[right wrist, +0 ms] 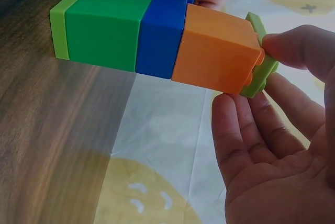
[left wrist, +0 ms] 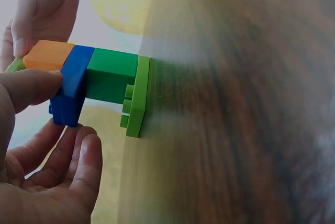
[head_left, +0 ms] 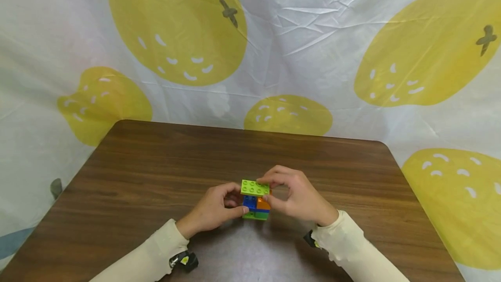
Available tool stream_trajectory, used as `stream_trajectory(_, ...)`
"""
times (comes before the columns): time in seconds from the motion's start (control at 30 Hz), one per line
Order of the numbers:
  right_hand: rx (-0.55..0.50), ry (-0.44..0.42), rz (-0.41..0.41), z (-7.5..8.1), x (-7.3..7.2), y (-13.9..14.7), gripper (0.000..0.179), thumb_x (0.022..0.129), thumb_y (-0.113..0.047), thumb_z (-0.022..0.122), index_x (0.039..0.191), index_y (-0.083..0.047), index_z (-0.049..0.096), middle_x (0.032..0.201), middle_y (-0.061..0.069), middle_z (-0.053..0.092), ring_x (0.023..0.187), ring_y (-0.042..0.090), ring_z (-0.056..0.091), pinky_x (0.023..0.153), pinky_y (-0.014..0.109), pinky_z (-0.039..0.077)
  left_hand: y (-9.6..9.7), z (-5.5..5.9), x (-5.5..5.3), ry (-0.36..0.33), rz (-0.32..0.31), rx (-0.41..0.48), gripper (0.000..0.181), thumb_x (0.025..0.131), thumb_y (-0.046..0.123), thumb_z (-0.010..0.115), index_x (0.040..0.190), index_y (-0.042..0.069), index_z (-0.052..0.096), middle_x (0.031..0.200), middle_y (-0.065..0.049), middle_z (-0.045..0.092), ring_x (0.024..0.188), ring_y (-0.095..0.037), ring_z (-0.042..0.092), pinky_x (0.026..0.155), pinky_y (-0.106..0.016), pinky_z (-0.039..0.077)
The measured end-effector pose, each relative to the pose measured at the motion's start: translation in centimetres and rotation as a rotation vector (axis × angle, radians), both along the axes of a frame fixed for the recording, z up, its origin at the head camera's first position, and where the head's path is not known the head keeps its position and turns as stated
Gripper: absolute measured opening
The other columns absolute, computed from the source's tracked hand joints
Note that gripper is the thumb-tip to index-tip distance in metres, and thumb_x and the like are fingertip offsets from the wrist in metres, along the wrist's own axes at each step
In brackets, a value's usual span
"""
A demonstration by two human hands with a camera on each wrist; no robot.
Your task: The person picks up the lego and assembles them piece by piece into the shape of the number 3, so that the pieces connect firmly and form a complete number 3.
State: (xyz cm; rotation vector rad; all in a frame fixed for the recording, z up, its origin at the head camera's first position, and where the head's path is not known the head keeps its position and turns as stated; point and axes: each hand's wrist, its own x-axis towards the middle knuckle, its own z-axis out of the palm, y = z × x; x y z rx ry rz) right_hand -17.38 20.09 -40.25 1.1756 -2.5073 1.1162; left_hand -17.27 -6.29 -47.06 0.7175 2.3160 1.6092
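Observation:
A small stack of toy building bricks stands on the table, both hands around it. At its bottom is a flat lime plate (left wrist: 138,98), then a green brick (right wrist: 102,30), a blue brick (right wrist: 163,30) and an orange brick (right wrist: 215,48). My left hand (head_left: 214,207) pinches the blue brick between thumb and fingers. With thumb and fingers my right hand (head_left: 299,193) pinches a second flat lime plate (head_left: 255,187) at the top. In the right wrist view, that plate sits tilted against the orange brick's studs, a gap showing on one side.
The brown wooden table (head_left: 176,156) extends around the stack. Behind it hangs a white cloth (head_left: 305,64) with a yellow fruit print. Each wrist carries a small dark device, such as the left wrist camera (head_left: 184,261).

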Motion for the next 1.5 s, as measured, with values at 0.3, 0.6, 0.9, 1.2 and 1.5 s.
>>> stream_trajectory(0.3,-0.019,0.007,0.013,-0.25,0.27,0.3,0.034,0.086,-0.006,0.082,0.119,-0.012,0.077,0.115,-0.003,0.074,0.098,0.01,0.07,0.081,0.033,0.063,-0.02,0.28,0.08,-0.008,0.004,0.007,0.037,0.093,0.02,0.083,0.124,0.006,0.069,0.117,-0.009,0.074,0.103,-0.019,0.071,0.09,-0.026,0.061)
stream_trajectory(0.6,-0.03,-0.011,0.008,-0.44,0.54,0.56,0.034,0.085,-0.007,0.085,0.118,-0.013,0.078,0.114,-0.005,0.073,0.098,0.009,0.071,0.081,0.035,0.064,0.08,0.14,0.08,-0.014,0.004,0.013,0.037,0.093,0.02,0.083,0.125,0.006,0.069,0.118,-0.009,0.074,0.103,-0.018,0.071,0.09,-0.025,0.061)
stream_trajectory(0.9,-0.034,0.002,0.025,-0.63,0.53,0.88,0.033,0.085,-0.007,0.084,0.117,-0.014,0.078,0.113,-0.005,0.074,0.098,0.009,0.071,0.081,0.035,0.064,0.07,0.17,0.08,-0.002,-0.004,0.028,0.038,0.093,0.02,0.083,0.123,0.001,0.069,0.119,-0.015,0.073,0.104,-0.022,0.071,0.09,-0.024,0.061)
stream_trajectory(1.2,-0.001,-0.003,0.005,-0.15,0.59,0.93,0.031,0.083,-0.012,0.088,0.113,-0.016,0.082,0.105,-0.011,0.075,0.094,0.005,0.071,0.077,0.028,0.06,0.09,0.02,-0.01,-0.011,0.012,0.011,0.036,0.093,0.02,0.083,0.123,0.005,0.07,0.119,-0.01,0.073,0.104,-0.019,0.07,0.09,-0.024,0.061)
stream_trajectory(1.5,0.041,0.011,-0.007,0.21,0.71,0.85,0.029,0.083,-0.012,0.088,0.112,-0.014,0.082,0.105,-0.01,0.075,0.095,0.006,0.071,0.077,0.024,0.06,0.08,0.12,0.07,-0.024,0.011,0.009,0.037,0.093,0.02,0.083,0.124,0.005,0.069,0.119,-0.01,0.073,0.104,-0.019,0.07,0.089,-0.024,0.061)
